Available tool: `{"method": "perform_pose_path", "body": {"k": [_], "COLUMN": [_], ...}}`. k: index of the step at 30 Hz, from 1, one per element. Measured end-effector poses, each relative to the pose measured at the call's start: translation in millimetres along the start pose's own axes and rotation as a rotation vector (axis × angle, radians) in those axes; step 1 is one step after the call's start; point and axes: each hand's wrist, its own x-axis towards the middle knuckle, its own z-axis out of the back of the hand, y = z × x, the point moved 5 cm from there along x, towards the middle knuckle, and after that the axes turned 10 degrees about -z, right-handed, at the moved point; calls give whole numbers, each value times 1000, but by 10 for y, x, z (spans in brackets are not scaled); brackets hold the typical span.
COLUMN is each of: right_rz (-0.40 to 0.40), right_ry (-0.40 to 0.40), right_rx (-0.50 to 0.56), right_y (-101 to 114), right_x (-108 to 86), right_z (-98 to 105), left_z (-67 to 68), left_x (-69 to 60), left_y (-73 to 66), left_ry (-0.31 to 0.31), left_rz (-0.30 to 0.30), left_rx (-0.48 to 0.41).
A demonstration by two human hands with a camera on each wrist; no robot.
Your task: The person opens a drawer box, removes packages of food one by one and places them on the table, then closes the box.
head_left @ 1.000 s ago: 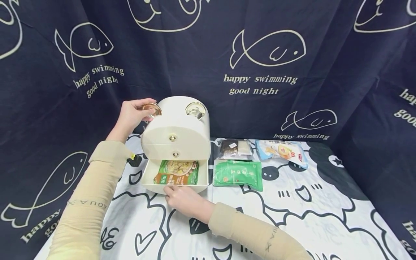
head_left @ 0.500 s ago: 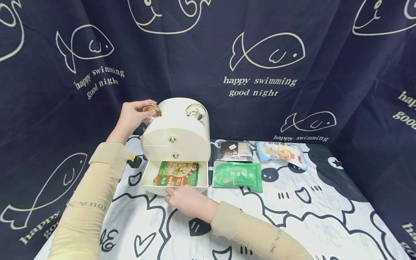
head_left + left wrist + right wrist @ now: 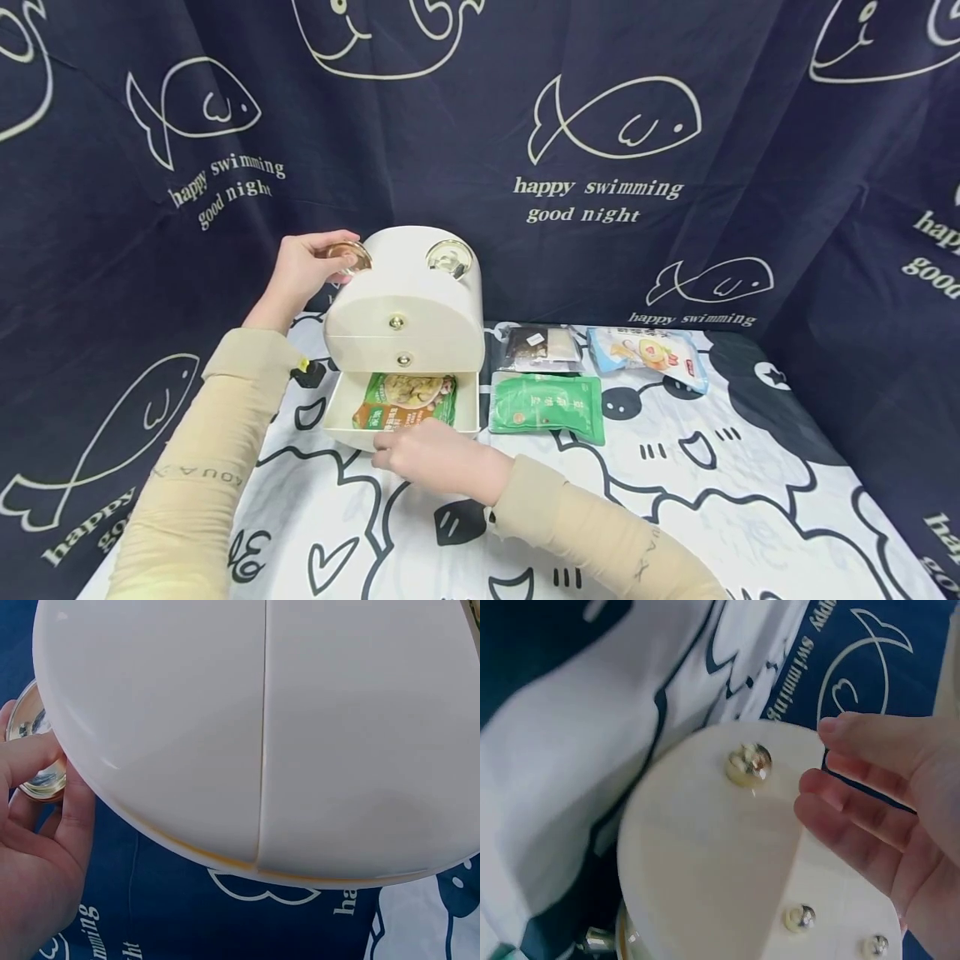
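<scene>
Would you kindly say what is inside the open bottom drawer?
A green and orange food packet lies in the bottom drawer. The drawer's rear is hidden under the upper drawers, so anything there cannot be seen.

Extends the left arm [image 3: 213,458] forward and away from the body. Holds the left hand [image 3: 300,265] higher and farther forward than the right hand [image 3: 435,454], with left thumb [image 3: 26,757] and left fingers [image 3: 77,814] bent in a pinch grip. Extends the right arm [image 3: 600,533] from lower right toward centre. Positions that hand low, with right fingers [image 3: 847,838] loosely bent and right thumb [image 3: 881,742] spaced apart from them.
</scene>
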Motion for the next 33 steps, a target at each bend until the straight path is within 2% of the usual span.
{"method": "perform_pose_path", "body": {"k": [7, 11, 14, 21, 28, 33], "right_rz": [-39, -83, -127, -199, -254, -261], "right_ry": [-149, -208, -223, -205, -129, -49], "right_rx": [48, 98, 111, 147, 187, 179], "right_y": [-211, -355, -457, -600, -686, -723], "right_x": [20, 25, 27, 26, 63, 100], "right_z": [180, 230, 221, 148, 49, -23], "left_z": [21, 40, 49, 46, 53, 53], "left_x": [7, 36, 69, 117, 139, 165], "left_y": [-43, -55, -52, -44, -103, -175], "left_ry": [41, 88, 120, 220, 252, 271], "left_rz": [-23, -26, -22, 26, 43, 44], "left_rx": [23, 48, 75, 137, 215, 228]}}
